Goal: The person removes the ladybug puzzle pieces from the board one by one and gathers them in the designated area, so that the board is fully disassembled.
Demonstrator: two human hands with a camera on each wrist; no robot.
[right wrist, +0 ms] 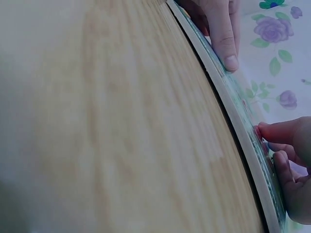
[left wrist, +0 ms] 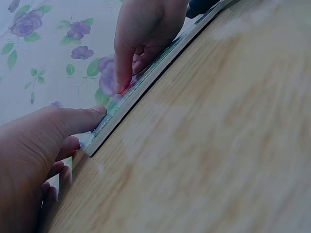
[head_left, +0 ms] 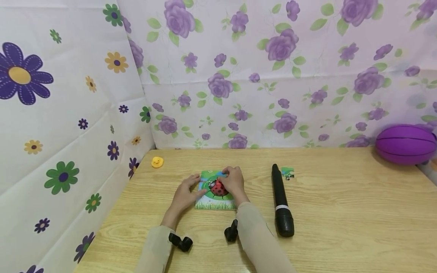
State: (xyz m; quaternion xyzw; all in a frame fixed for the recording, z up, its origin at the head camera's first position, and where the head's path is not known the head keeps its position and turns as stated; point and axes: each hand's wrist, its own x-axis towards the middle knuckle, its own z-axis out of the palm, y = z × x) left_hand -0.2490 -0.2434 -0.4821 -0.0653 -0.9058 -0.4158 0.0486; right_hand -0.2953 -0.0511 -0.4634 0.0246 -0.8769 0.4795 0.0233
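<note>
A square jigsaw puzzle (head_left: 215, 205) with a red ladybug on green and blue lies flat on the table. My left hand (head_left: 184, 194) rests at its left side, thumb on the face and the other fingers spread along the edge. Over the puzzle's upper right part, my right hand (head_left: 234, 181) has its fingers curled down, with thumb and fingertips pinching at a puzzle piece close on the picture. The hand hides most of that piece. From the side, the right wrist view shows the thumb (right wrist: 279, 132) right at the board's surface.
A black microphone (head_left: 281, 201) lies right of the puzzle, with a loose green and blue puzzle piece (head_left: 288, 173) beside its upper end. A small yellow duck toy (head_left: 157, 162) sits at the back left. A purple ball (head_left: 405, 145) stands at the far right, near the flowered backdrop.
</note>
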